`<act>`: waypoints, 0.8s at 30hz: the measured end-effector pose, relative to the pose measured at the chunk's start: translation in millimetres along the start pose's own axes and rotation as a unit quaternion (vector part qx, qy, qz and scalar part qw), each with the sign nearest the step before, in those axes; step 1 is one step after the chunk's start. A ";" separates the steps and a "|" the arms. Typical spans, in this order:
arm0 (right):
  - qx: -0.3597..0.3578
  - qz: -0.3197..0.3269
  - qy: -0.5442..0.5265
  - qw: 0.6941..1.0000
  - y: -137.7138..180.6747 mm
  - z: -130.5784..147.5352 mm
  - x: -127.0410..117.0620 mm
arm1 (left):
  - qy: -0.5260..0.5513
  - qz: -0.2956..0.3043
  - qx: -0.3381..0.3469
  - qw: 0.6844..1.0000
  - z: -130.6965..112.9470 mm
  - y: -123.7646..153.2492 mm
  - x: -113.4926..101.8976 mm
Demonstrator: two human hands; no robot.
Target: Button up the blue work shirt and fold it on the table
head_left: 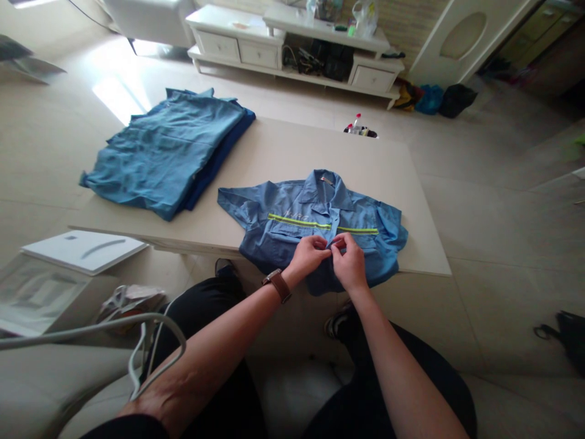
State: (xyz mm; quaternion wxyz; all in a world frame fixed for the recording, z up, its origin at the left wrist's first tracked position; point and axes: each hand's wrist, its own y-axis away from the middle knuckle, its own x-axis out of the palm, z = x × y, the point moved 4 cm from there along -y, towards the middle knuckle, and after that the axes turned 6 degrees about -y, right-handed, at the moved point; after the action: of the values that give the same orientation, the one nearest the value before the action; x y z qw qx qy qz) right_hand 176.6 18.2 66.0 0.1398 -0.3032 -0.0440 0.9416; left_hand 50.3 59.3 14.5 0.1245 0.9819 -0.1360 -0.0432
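Observation:
A blue work shirt (292, 196) with a yellow reflective stripe across its chest lies face up on the table, collar away from me. Its lower part hangs over the near edge. My left hand (311, 253) and my right hand (348, 259) meet at the front placket, just below the stripe. Both have thumb and fingers pinched on the shirt's front edge; whether a button sits between the fingertips is too small to see. A brown-strapped watch (277, 285) is on my left wrist.
A stack of folded blue garments (169, 149) lies at the table's (379, 161) left end. A white box (85, 250) stands left of my legs, and a pale cable (150, 318) loops near my left arm. Bottles (357, 122) show beyond the far edge, before a white TV cabinet (260, 55).

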 end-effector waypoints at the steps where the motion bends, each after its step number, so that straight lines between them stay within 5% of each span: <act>1: -0.001 0.001 -0.003 1.000 0.1 -0.5 0.4 | 0.001 0.010 -0.008 1.000 1.1 0.6 0.2; 24: -0.053 0.014 0.048 0.997 0.8 7.1 0.9 | 0.050 -0.030 -0.002 0.998 -5.5 1.3 1.4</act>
State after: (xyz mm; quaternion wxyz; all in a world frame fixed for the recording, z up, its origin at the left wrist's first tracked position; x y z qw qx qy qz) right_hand 171.6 17.7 71.1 0.1124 -0.3559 -0.0824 0.9241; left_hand 52.0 58.9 20.1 0.1318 0.9862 -0.0999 0.0021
